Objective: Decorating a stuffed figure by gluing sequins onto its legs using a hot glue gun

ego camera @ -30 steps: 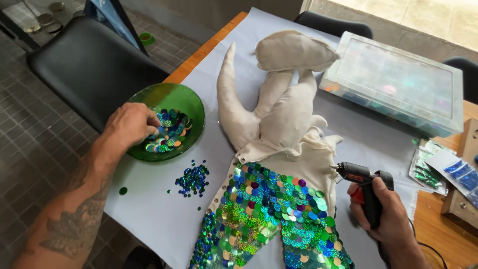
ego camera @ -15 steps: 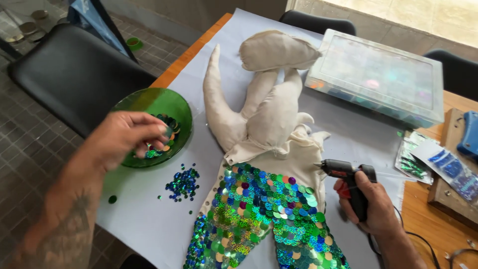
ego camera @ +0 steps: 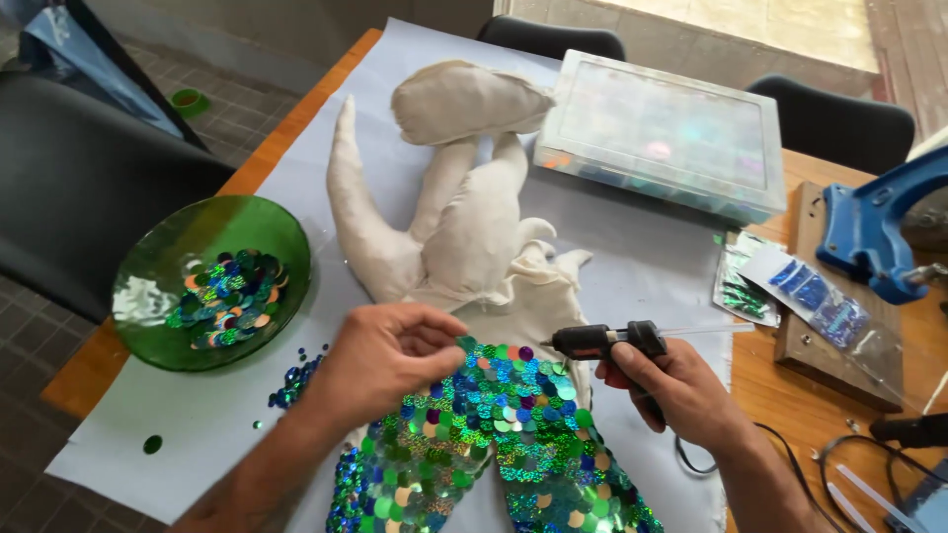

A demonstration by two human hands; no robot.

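Low in the middle of the frame, the left hand (ego camera: 387,357) is bunched with its fingertips pinched together, pressing down at the top edge of the sequinned tail (ego camera: 474,434), a green, blue and gold scaled covering on the lower part of a cream stuffed fabric figure (ego camera: 464,222); whether a sequin sits between the fingertips cannot be told. Just right of it, the right hand (ego camera: 676,390) is clenched around the grip of a black hot glue gun (ego camera: 604,341), whose nozzle points left toward the same edge of the tail, close to the left fingertips. The figure lies on a pale grey sheet (ego camera: 632,252) spread over the wooden desk (ego camera: 829,405), its plain body stretching toward the upper centre. At the left a green glass bowl (ego camera: 212,281) holds loose round sequins, with a small heap of blue sequins (ego camera: 294,380) just beside it on the sheet. A clear plastic compartment box (ego camera: 662,133) sits in the upper right, and small clear packets of sequins (ego camera: 790,291) lie right of the sheet.
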